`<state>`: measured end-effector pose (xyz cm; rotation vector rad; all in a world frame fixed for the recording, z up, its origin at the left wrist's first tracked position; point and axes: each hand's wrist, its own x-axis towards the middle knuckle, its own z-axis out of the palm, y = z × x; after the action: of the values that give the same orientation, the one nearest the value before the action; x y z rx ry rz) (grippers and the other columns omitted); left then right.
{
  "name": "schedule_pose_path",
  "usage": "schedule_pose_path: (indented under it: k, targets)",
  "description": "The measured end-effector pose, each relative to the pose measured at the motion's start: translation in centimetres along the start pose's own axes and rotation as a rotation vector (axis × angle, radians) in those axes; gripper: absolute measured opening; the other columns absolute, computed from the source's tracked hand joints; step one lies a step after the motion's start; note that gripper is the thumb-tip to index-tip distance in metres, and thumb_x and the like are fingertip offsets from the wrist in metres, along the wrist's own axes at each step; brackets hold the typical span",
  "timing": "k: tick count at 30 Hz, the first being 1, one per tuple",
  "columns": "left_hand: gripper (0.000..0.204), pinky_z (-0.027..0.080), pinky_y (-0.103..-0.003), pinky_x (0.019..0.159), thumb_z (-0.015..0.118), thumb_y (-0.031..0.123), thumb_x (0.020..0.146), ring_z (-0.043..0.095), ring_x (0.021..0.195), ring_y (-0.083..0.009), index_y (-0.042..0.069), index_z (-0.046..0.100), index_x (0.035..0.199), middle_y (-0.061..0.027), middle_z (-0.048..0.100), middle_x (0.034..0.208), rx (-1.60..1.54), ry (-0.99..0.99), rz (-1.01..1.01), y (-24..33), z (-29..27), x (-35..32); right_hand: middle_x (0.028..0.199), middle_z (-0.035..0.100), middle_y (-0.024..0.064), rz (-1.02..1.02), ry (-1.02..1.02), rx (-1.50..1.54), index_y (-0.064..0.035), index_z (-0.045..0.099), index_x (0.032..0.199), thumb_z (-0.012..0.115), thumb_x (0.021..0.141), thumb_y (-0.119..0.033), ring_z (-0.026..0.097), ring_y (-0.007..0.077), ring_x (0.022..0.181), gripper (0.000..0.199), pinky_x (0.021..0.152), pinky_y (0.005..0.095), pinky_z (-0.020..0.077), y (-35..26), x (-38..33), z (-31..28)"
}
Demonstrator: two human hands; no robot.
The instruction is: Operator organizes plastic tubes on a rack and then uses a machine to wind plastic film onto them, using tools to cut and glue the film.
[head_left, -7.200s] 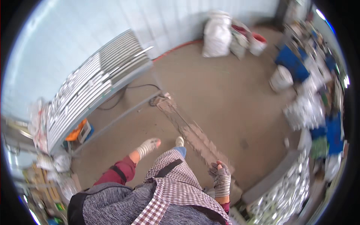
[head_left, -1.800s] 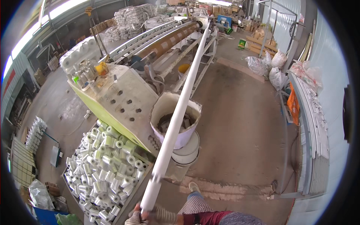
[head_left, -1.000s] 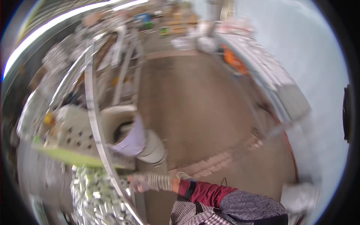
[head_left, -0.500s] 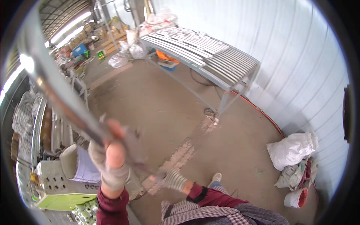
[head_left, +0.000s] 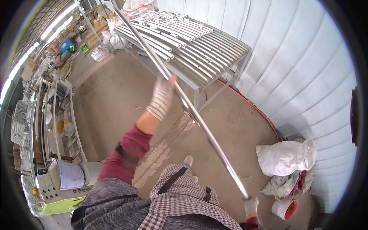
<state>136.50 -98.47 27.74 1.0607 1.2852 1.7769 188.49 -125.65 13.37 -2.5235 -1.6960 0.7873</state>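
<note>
A long, shiny metal tube (head_left: pixel 209 136) runs diagonally from the upper left, over the rack table, to the lower right. My left hand (head_left: pixel 161 99), in a striped glove with bare fingertips, grips it along its upper half, near the table's front edge. Down at the tube's lower right end my gloved right hand (head_left: pixel 251 206) is closed around it, its fingers partly hidden. Beneath the tube's upper part stands a metal rack table (head_left: pixel 196 85), and on it lie several rows of silvery tubes (head_left: pixel 214 63).
Along the wall on the right lie a white sack (head_left: pixel 283 156), more crumpled sacks (head_left: pixel 285 186) and a white bucket (head_left: pixel 284 209) with red inside. An orange-red hose (head_left: pixel 255 106) trails by the wall. On my left are a machine (head_left: pixel 65 197) and a metal rack (head_left: pixel 73 115).
The tube has swung from close on my left to a diagonal across the middle. My left hand has moved up and right, my right hand down and right. My view has turned.
</note>
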Motion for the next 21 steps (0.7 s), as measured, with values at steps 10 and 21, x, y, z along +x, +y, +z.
schedule_pose_path:
  k: [10,21]
  targets:
    - [0.037,0.058,-0.042,0.057,0.062,0.016,0.086,0.06,0.065,-0.0246,0.006,0.039,0.113,-0.0093,0.054,0.087,-0.349,-0.018,-0.897,-26.6,13.7,1.9,0.072,0.066,0.0198,0.235,-0.261,-0.11,-0.0024,0.069,0.084,0.07,0.068,-0.046,0.066,0.0341,0.073,0.047,0.064,0.0392,0.0497,3.4,3.0,-9.3]
    - [0.028,0.057,-0.041,0.057,0.062,0.016,0.086,0.059,0.068,-0.0235,0.006,0.044,0.104,-0.0079,0.054,0.081,-0.272,0.265,-0.955,-34.7,15.3,8.6,0.074,0.067,0.0171,0.084,-0.345,-0.361,-0.0055,0.069,0.085,0.071,0.067,-0.049,0.066,0.034,0.074,0.047,0.066,0.0416,0.0517,1.7,20.4,-12.1]
